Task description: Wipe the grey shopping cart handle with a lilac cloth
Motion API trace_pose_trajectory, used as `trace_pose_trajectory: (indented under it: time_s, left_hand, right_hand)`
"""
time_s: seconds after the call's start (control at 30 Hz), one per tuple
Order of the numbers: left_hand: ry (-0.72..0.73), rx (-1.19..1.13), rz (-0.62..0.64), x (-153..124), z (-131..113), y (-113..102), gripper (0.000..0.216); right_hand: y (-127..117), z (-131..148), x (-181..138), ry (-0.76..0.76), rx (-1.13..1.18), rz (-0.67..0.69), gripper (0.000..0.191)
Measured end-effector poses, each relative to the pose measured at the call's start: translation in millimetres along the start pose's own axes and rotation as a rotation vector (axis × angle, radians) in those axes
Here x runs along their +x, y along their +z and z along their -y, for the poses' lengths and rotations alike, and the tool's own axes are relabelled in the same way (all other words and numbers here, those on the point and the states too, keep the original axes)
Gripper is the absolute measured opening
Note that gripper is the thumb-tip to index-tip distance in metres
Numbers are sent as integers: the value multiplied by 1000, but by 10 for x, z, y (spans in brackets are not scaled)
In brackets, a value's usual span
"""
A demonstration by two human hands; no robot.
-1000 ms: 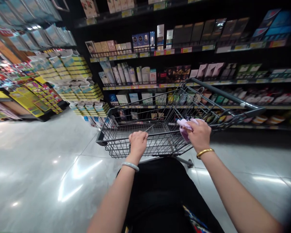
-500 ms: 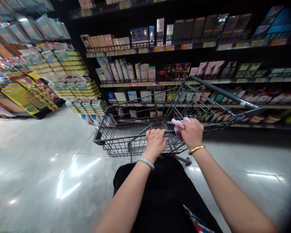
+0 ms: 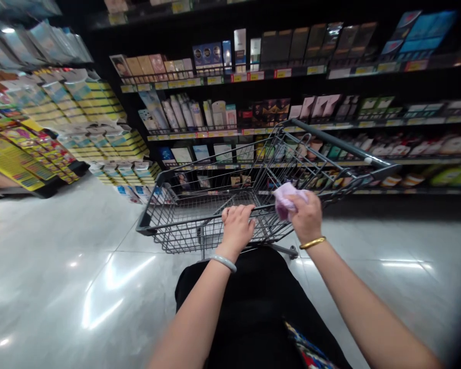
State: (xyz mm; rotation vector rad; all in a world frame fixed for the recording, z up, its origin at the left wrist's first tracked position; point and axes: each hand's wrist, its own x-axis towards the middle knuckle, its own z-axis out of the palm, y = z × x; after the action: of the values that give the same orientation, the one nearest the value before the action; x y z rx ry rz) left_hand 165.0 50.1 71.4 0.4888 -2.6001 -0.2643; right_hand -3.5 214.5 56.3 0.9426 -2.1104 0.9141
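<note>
A grey wire shopping cart [image 3: 176,236] stands sideways in front of me. My left hand [image 3: 238,228], with a pale bangle at its wrist, has its fingers curled over the cart's near top rail. To its right, my right hand [image 3: 307,215], with a gold bangle, grips a crumpled light purple cloth [image 3: 288,200] at the same rail. Part of the cloth is hidden behind the fingers. The cart's handle bar [image 3: 341,143] rises at the right, away from both hands.
Dark shelves [image 3: 215,79] with boxed and bottled goods run behind the cart. Stacked yellow-striped packs [image 3: 103,143] hang at the left, beside a yellow display stand [image 3: 15,159]. Grey glossy floor [image 3: 61,287] lies around me.
My right hand has shifted slightly along the rail and more of the cloth shows. My left hand keeps its hold. The whole view has slid, so cart and shelves appear farther left.
</note>
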Motion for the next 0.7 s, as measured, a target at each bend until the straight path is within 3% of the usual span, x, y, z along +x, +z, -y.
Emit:
trace_pose_trajectory:
  time_s: [0.07,0.13,0.3,0.4,0.5,0.57,0.7]
  left_hand:
    - [17,6,12,16,6,5,36]
    - [27,10,22,33,9,3,36]
    - [22,8,9,50,-17,1,35]
    - [16,20,-9,52,-29,21,35]
    - [12,35,-9,55,-29,37,35]
    - [17,39,-2,56,-29,37,35]
    - [26,47,-3,61,-41,27,36]
  right_hand:
    - [-7,28,-57,-93,49,89,26]
    - [-70,-85,-75,-79,81,94,27]
    - [-231,-515,-12,241,48,-189,44]
    - [-150,-415,-104,305,120,-181,44]
    - [-15,-212,-286,225,283,15,37]
    - [61,-165,-377,190,341,76,30]
    - [236,-135,-444,385,297,-168,22]
